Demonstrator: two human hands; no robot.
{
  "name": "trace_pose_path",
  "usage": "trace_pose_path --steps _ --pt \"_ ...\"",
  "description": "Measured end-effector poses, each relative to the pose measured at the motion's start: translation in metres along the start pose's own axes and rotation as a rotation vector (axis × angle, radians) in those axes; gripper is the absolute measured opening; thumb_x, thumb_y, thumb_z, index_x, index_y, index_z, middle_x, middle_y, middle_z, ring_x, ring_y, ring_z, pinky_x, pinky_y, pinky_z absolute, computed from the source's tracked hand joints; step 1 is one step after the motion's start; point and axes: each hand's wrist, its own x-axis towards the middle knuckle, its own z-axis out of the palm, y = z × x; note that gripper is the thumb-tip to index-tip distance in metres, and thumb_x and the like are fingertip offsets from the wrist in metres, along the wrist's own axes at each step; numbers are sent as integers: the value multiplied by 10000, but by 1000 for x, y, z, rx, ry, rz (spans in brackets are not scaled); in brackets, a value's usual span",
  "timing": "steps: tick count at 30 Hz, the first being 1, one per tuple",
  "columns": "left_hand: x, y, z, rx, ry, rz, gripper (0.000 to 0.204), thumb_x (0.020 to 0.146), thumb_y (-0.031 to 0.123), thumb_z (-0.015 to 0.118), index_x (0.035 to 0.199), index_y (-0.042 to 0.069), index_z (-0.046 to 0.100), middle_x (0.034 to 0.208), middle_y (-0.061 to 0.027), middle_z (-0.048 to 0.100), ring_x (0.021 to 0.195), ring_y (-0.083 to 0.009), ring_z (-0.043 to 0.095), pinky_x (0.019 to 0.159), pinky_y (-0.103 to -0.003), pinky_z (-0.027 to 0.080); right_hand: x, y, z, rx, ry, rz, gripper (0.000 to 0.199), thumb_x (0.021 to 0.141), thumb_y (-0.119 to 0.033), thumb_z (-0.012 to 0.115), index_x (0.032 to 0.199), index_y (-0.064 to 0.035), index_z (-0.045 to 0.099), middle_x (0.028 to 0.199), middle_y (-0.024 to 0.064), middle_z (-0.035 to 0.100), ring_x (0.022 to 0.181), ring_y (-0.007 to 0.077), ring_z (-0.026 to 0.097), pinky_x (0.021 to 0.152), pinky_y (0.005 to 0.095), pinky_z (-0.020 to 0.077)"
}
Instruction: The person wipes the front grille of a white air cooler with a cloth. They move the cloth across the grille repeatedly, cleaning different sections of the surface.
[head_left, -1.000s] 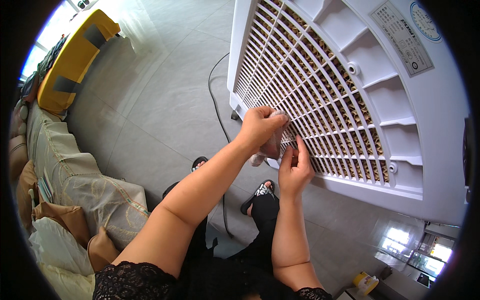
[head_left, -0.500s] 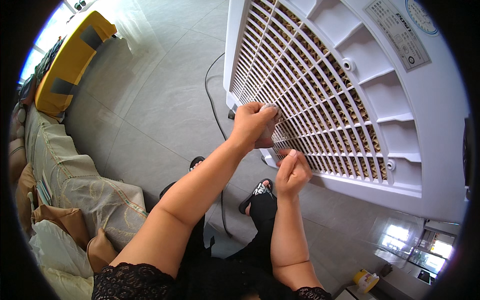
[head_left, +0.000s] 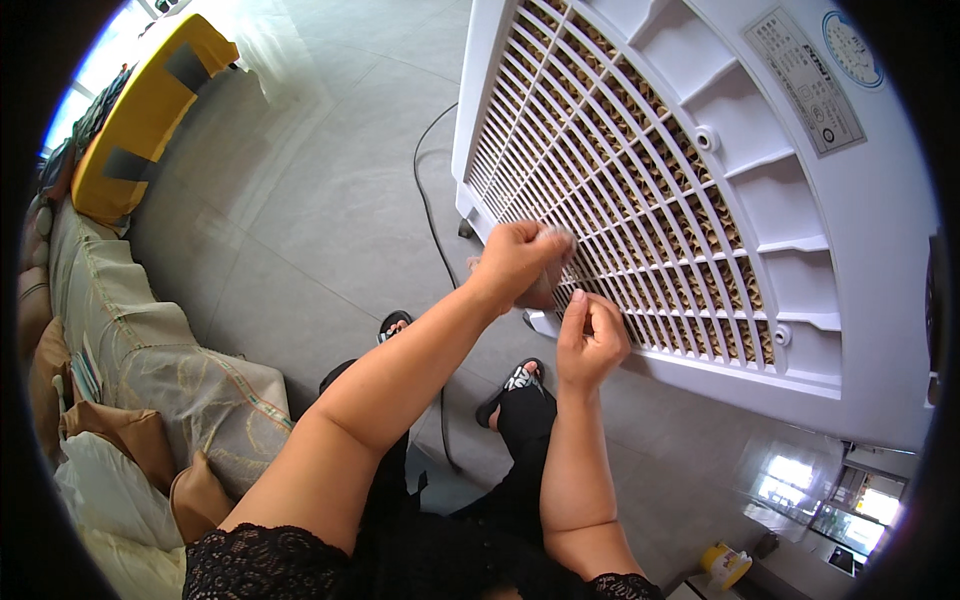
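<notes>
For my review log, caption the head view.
The left hand grips a cloth at a white grille, the right hand close by.

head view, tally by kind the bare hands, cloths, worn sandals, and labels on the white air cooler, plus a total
Hands, left hand and right hand: 2
Cloth: 1
Worn sandals, left sandal and right sandal: 2
Labels, rectangular label and round label: 2
Total: 7

The left hand (head_left: pixel 514 264) partly hides the blurred cloth (head_left: pixel 541 292). The cooler (head_left: pixel 880 300) is cut off on the far side, its label (head_left: pixel 805 82) too small to read.
</notes>
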Motion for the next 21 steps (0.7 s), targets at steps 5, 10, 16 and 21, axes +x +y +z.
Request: trace_pose_path --steps 5,10,16,21 --pt "11 -10 -11 -119 115 29 198 895 171 642 821 -12 641 744 -53 642 569 -104 567 493 -242 461 -2 -2 0 7 -37 73 169 869 -107 672 734 -8 651 782 81 665 563 191 596 497 288 472" --pt "16 -16 -5 -131 116 37 213 890 189 656 833 -15 630 708 -38 622 571 -101 552 467 -239 447 -1 -4 4 17 -14 27 187 868 -114 679 715 -13 640 785 83 666 557 194 591 491 295 470" --pt "21 -6 -5 -148 183 88 199 871 165 658 828 -26 623 723 -92 643 581 -140 604 478 -264 478 0 -6 -1 16 -34 52 181 866 -114 681 721 -11 644 771 85 663 566 197 599 493 295 470" --pt "10 -18 3 -14 94 23 196 879 158 658 817 -27 642 686 -60 626 547 -116 558 477 -255 443 1 -1 2 9 8 -19 183 864 -108 680 719 -4 641 768 88 663 534 186 579 470 287 455"
